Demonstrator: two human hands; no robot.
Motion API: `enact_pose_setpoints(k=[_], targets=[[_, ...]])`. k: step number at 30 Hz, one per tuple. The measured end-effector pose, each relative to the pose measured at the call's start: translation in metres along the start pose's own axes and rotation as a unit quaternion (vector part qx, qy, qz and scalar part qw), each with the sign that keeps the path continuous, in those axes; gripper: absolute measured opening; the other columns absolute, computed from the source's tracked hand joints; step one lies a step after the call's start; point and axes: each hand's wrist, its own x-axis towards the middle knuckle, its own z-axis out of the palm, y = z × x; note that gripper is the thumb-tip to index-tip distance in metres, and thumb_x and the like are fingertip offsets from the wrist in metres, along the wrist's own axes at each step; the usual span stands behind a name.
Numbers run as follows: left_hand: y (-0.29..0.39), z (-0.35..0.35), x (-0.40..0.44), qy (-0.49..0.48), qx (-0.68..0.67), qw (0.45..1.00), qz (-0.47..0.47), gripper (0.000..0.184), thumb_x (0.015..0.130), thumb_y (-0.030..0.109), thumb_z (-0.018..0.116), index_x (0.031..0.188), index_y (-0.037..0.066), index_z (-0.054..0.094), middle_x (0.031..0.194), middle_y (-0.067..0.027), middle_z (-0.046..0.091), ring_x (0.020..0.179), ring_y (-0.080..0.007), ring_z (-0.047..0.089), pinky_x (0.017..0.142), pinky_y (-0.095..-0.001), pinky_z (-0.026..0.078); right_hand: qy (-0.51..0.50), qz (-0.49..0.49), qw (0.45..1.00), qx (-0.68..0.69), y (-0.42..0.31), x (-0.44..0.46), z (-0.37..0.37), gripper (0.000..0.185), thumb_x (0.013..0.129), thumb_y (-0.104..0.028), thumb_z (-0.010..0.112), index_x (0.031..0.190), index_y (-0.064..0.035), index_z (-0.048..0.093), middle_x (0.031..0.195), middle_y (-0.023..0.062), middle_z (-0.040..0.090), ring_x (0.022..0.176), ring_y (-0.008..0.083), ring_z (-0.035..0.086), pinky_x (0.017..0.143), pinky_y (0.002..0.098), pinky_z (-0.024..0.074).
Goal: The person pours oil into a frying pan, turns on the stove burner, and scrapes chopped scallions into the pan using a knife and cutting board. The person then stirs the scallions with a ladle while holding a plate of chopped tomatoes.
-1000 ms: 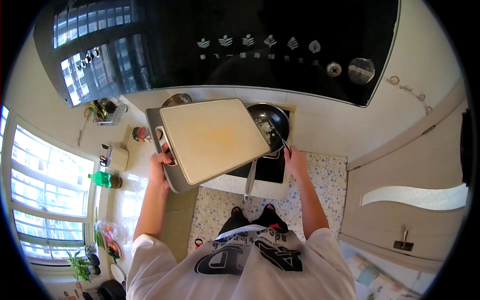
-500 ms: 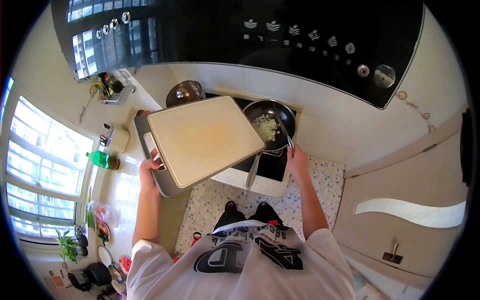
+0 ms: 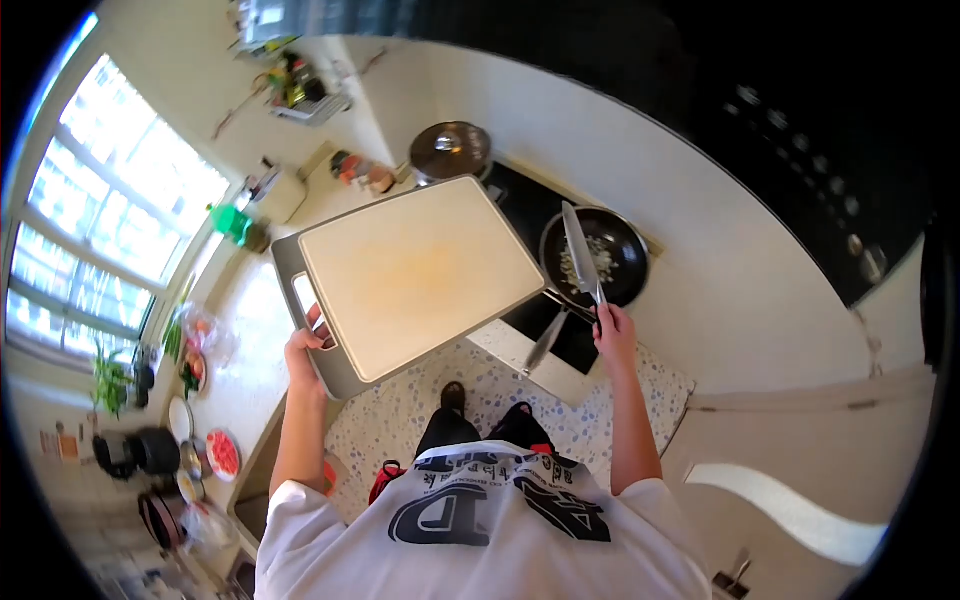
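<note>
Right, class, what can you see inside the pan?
Pale chopped bits lie in the pan. The knife in the right hand covers part; what it hides can't be seen.

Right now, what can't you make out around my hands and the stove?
In the head view:
- Knife handle: mostly hidden by your right hand.
- Part of the stove: covered by the cutting board in your left hand.
- Whatever is under the lid: hidden by it.
- White bits in the pan: too small to identify.
- Range hood lettering: blurred.
</note>
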Motion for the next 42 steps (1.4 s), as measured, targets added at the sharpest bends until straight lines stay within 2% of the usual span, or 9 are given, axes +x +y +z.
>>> enact_pose_setpoints(k=[2,4,8,10,12,19,27,40,42], targets=[[0.004,-0.030,-0.006,0.029,-0.031,0.999,0.017,0.075,0.058,0.005,0.046,0.131,-0.001,0.057,0.092,-0.0167,0.068,0.070,-0.0228,0.060,0.065,-0.0307,0.053,-0.034,0.020,0.998,0.057,-0.023,-0.013,0.029,0.029,0.104,-0.031,0.054,0.099,-0.0054,0.066,0.065,-0.0034,0.053,0.057,0.0069,0.047,0.052,0.0260,0.0356],[0.008,-0.063,-0.013,0.033,-0.054,0.997,0.033,0.075,0.057,0.004,0.046,0.132,-0.001,0.057,0.087,-0.0134,0.066,0.066,-0.0198,0.055,0.060,-0.0282,0.049,-0.020,-0.177,0.972,-0.152,-0.024,-0.020,0.058,0.027,0.102,-0.029,0.059,0.106,-0.0028,0.066,0.067,0.0057,0.058,0.059,0.0140,0.054,0.056,0.0308,0.0434],[0.025,-0.124,-0.034,0.084,-0.098,0.990,0.064,0.077,0.058,0.005,0.046,0.134,0.000,0.056,0.077,-0.0059,0.057,0.065,-0.0185,0.051,0.059,-0.0273,0.048,-0.105,-0.252,0.937,-0.217,-0.053,-0.055,0.135,0.025,0.094,-0.024,0.067,0.109,-0.0037,0.065,0.081,0.0132,0.068,0.068,0.0280,0.065,0.062,0.0359,0.0500],[0.034,-0.164,-0.034,0.098,-0.115,0.986,0.074,0.077,0.058,0.006,0.047,0.135,0.001,0.056,0.075,-0.0034,0.053,0.065,-0.0181,0.050,0.060,-0.0274,0.047,-0.110,-0.364,0.889,-0.255,-0.048,-0.065,0.185,0.026,0.092,-0.023,0.068,0.109,-0.0045,0.064,0.087,0.0147,0.070,0.074,0.0339,0.067,0.065,0.0392,0.0528],[0.044,-0.206,-0.034,0.126,-0.113,0.982,0.084,0.076,0.058,0.006,0.048,0.134,0.002,0.056,0.076,-0.0019,0.051,0.067,-0.0174,0.050,0.062,-0.0271,0.047,-0.150,-0.396,0.855,-0.298,-0.050,-0.083,0.239,0.026,0.089,-0.025,0.071,0.108,-0.0086,0.063,0.095,0.0114,0.069,0.080,0.0345,0.068,0.066,0.0425,0.0540],[0.072,-0.400,-0.008,0.074,-0.151,0.984,0.065,0.081,0.062,0.008,0.048,0.142,0.004,0.048,0.083,-0.0035,0.055,0.071,-0.0159,0.048,0.066,-0.0275,0.045,-0.229,-0.417,0.809,-0.346,-0.010,-0.126,0.445,0.029,0.093,-0.031,0.066,0.112,-0.0099,0.060,0.098,0.0113,0.067,0.084,0.0364,0.067,0.067,0.0457,0.0542],[0.106,-0.537,0.045,0.176,-0.189,0.965,0.035,0.076,0.064,0.004,0.049,0.140,0.006,0.049,0.083,-0.0006,0.050,0.072,-0.0144,0.047,0.070,-0.0264,0.044,-0.259,-0.356,0.799,-0.410,0.069,-0.148,0.636,0.035,0.096,-0.038,0.060,0.119,-0.0118,0.059,0.105,0.0103,0.068,0.089,0.0351,0.067,0.071,0.0470,0.0539],[0.095,-0.655,0.119,0.171,-0.260,0.950,0.024,0.064,0.067,0.001,0.050,0.129,0.009,0.054,0.082,0.0004,0.048,0.073,-0.0138,0.048,0.069,-0.0264,0.046,-0.314,-0.296,0.776,-0.460,0.122,-0.157,0.764,0.036,0.095,-0.037,0.060,0.119,-0.0106,0.055,0.114,0.0117,0.064,0.094,0.0375,0.065,0.075,0.0495,0.0526],[0.102,-0.658,0.128,0.195,-0.232,0.953,0.007,0.060,0.069,0.002,0.050,0.129,0.008,0.054,0.082,0.0004,0.049,0.070,-0.0133,0.049,0.068,-0.0269,0.047,-0.302,-0.312,0.776,-0.459,0.126,-0.160,0.769,0.035,0.093,-0.035,0.064,0.113,-0.0075,0.055,0.105,0.0141,0.063,0.089,0.0375,0.065,0.071,0.0491,0.0535]])
